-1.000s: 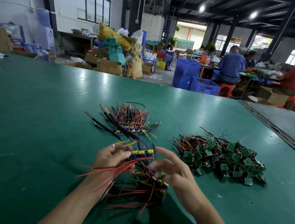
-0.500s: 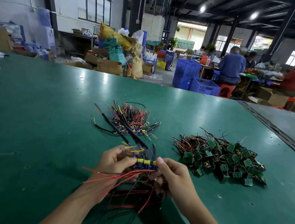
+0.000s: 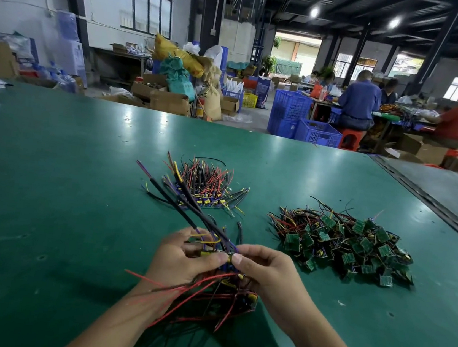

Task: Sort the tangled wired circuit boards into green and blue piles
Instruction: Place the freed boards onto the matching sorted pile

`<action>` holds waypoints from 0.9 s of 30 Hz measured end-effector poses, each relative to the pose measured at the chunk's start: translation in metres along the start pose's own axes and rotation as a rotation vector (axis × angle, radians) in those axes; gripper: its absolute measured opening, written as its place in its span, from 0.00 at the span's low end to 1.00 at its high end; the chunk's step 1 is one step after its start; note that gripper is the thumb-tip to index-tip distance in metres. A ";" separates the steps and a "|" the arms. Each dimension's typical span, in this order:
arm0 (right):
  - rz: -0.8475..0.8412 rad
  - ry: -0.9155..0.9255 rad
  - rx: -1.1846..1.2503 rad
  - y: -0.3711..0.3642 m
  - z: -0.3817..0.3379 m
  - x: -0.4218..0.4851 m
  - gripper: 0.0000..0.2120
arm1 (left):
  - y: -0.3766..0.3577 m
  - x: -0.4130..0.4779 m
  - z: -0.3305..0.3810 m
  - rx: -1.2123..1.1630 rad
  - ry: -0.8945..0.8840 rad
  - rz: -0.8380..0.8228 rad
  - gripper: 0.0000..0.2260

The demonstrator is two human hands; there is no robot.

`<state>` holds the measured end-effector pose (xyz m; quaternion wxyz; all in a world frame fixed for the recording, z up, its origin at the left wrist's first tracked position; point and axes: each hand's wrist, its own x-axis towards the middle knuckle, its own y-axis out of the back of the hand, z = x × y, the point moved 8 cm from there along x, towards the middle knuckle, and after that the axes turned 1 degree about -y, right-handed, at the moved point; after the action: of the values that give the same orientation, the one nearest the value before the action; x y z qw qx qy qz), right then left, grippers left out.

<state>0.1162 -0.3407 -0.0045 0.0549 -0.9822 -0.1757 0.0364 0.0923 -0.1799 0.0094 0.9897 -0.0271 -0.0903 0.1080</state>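
My left hand (image 3: 182, 260) and my right hand (image 3: 264, 273) meet over a tangled bundle of wired boards (image 3: 224, 296) near the table's front. Both pinch a blue wired board (image 3: 227, 259) with yellow parts between thumb and fingers. Its black and purple wires (image 3: 180, 205) stick up and away to the far left. Red wires fan out to the left under my left wrist. The blue pile (image 3: 206, 187) lies beyond my hands. A green pile (image 3: 352, 243) of green boards lies to the right.
The green table (image 3: 46, 194) stretches wide to the left and front. A metal seam (image 3: 431, 204) runs along the right side. Beyond the far edge stand blue crates (image 3: 300, 121), cardboard boxes and people seated at other benches.
My hands have closed together on the blue board and lifted it slightly above the bundle. Its long wires now point up toward the blue pile.
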 end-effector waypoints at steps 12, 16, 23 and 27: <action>-0.091 -0.156 0.328 -0.012 0.003 -0.008 0.17 | -0.017 -0.011 -0.011 -0.390 0.274 -0.172 0.29; -0.153 -0.220 0.390 -0.020 0.007 -0.011 0.15 | -0.020 -0.011 -0.008 -0.481 0.293 -0.209 0.27; -0.154 -0.255 0.440 -0.016 0.006 -0.010 0.12 | -0.015 -0.009 -0.007 -0.439 0.308 -0.137 0.24; 0.023 -0.220 0.277 0.008 -0.003 -0.008 0.09 | -0.008 -0.006 -0.012 -0.416 0.345 -0.097 0.22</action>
<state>0.1121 -0.3516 -0.0021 0.1696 -0.9573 -0.1629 0.1683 0.0907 -0.1892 -0.0030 0.9676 -0.2433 0.0580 0.0333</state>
